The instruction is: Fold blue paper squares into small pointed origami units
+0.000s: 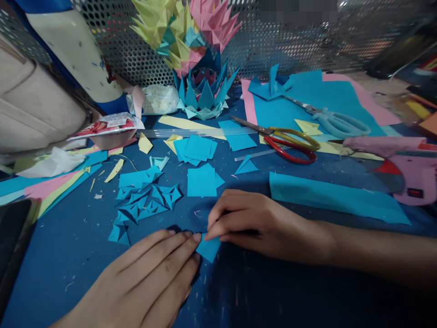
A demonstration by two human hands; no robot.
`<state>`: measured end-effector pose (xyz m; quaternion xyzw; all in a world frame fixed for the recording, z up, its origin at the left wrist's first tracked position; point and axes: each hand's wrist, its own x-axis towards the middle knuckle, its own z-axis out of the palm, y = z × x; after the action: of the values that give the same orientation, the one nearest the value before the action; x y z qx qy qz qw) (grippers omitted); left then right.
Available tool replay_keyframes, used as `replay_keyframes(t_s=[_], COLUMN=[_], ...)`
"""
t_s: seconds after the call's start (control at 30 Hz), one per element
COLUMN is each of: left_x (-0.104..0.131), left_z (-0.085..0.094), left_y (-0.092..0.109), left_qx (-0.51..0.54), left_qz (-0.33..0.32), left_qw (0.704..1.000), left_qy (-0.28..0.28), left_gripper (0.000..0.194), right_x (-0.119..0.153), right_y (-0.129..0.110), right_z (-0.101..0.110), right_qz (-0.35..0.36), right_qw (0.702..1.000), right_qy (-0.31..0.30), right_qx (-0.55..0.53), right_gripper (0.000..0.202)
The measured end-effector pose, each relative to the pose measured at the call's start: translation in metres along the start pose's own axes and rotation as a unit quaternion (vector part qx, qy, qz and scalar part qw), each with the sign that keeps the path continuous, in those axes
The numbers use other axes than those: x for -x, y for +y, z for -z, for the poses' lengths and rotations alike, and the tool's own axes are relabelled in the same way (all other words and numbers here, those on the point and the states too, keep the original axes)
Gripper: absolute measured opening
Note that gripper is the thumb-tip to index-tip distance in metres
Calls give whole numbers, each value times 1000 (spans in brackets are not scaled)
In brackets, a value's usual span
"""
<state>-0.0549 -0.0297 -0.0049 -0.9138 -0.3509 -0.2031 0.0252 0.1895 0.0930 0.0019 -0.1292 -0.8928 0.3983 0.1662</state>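
A small piece of blue paper (209,249) lies on the dark blue table between my hands. My left hand (155,273) rests flat with its fingers stretched out, fingertips at the paper's left edge. Thumb and fingers of my right hand (252,225) are bent in a pinch at the paper's upper right edge; part of the paper is hidden beneath them. Just beyond sit a stack of blue paper squares (201,181) and another such stack (196,149). Several folded blue paper pieces (146,202) are heaped beyond my left hand.
Red-and-yellow-handled scissors (290,143), light blue scissors (341,123) and a pink glue gun (414,168) lie at right. A blue paper strip (334,196) is beyond my right forearm. Paper flowers (205,86) stand at the back; a dark flat device (13,241) is at left.
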Motion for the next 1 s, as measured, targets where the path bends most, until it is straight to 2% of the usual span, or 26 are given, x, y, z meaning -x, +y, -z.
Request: replay_keyframes(t_s=[0.2,0.43,1.0], left_x=[8,0,2], left_z=[-3,-6,-5], left_y=[1,3,3], left_qx=[17,-6,-4], left_qz=[-1,35,26], left_qw=[1000,999,1000], left_qy=[2,-5,-4], left_gripper=[33,30,29], right_x=[-1,0,0], right_y=[-2,-1,-1], right_z=[1,0,0], right_qz=[0,3,5], right_qw=[1000,1000,1000], right_qy=[0,3,0], right_qx=[7,6,-3], right_gripper=[22,19,19])
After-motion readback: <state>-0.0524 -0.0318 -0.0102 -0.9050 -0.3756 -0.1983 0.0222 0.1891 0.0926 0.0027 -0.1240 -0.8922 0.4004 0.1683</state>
